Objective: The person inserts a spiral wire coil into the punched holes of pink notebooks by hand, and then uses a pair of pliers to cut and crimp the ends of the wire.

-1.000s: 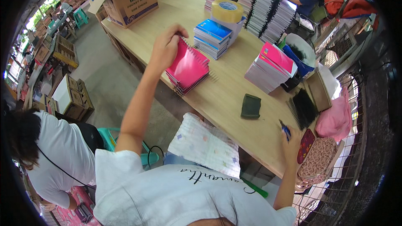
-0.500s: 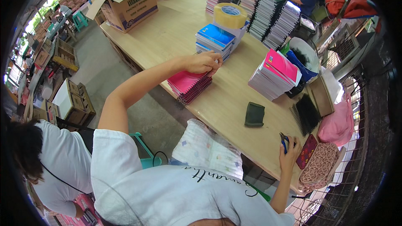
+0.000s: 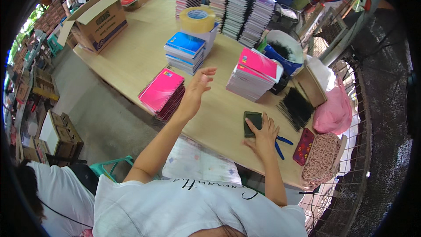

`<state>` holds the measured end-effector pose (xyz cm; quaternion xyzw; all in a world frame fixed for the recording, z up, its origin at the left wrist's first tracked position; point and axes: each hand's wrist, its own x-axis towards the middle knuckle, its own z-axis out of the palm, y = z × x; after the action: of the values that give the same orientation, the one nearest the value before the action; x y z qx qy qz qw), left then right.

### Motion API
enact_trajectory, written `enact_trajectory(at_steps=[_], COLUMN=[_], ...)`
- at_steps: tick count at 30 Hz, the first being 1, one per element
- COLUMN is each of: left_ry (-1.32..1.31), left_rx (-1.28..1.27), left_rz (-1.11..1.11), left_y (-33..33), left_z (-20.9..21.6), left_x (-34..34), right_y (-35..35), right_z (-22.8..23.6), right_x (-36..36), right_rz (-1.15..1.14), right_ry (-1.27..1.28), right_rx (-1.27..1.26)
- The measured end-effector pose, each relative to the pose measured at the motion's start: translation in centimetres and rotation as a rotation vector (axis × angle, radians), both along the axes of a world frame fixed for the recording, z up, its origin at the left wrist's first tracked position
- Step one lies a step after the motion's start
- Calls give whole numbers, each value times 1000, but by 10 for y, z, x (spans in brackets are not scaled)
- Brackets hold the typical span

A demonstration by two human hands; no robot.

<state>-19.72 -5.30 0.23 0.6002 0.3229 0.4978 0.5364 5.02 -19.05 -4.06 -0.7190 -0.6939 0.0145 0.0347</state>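
My left hand (image 3: 197, 90) is raised over the table, empty, with its fingers stretched out. Just left of it stands a stack of pink spiral notebooks (image 3: 163, 90) near the table's edge. My right hand (image 3: 264, 138) is spread, its thumb and fingertips over the edge of a small dark green block (image 3: 251, 122); whether they press on it I cannot tell. Beside that hand lie blue-handled pliers (image 3: 280, 145). Between and beyond the hands is a taller pile of white-edged notebooks with pink covers (image 3: 254, 72).
Blue notebooks (image 3: 185, 48) and a big tape roll (image 3: 197, 19) stand farther back, before tall notebook stacks (image 3: 239, 11). Black spiral coils (image 3: 297, 107), a pink bag (image 3: 333, 114) and a patterned pouch (image 3: 322, 158) line the right side. An open carton (image 3: 98, 24) stands far left.
My left hand has left the pink notebook stack and moved nearer, opening. My right hand has let go of the pliers and moved left to the green block. The view has shifted right.
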Motion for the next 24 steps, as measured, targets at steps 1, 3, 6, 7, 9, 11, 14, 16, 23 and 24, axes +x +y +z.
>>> enact_trajectory(at_steps=[1, 3, 6, 7, 9, 11, 14, 16, 23, 24], left_ry=[-66, 23, -50, -49, -33, -57, 17, 23, 263, 375], left_rx=[-203, -320, -380, -369, -348, -382, -339, -368, -40, -58], left_rz=[-2, 80, -114, -215, -431, -429, -367, -340, 53, 23], left_y=[19, 65, 126, 125, 104, 93, 71, 56, 93, 102], left_z=[-27, -70, -128, -118, -86, -83, -85, -75, 6, 22], left_x=[10, 38, 59, 71, 90, 86, 75, 74, 66, 74], right_y=[-2, 38, 142, 155, 167, 161, 130, 114, 22, 10], right_z=[24, 9, -44, -46, -45, -42, -14, -12, -23, -24], right_x=[-3, 23, 62, 65, 72, 67, 40, 38, -17, -36], right_rz=[7, -95, -212, -159, -59, -119, -207, -223, -279, -259], right_ry=[52, 639, 1840, 1871, 1918, 1933, 1900, 1910, 438, 280], right_rx=[60, 240, 243, 140, -50, -60, -22, -9, 373, 286])
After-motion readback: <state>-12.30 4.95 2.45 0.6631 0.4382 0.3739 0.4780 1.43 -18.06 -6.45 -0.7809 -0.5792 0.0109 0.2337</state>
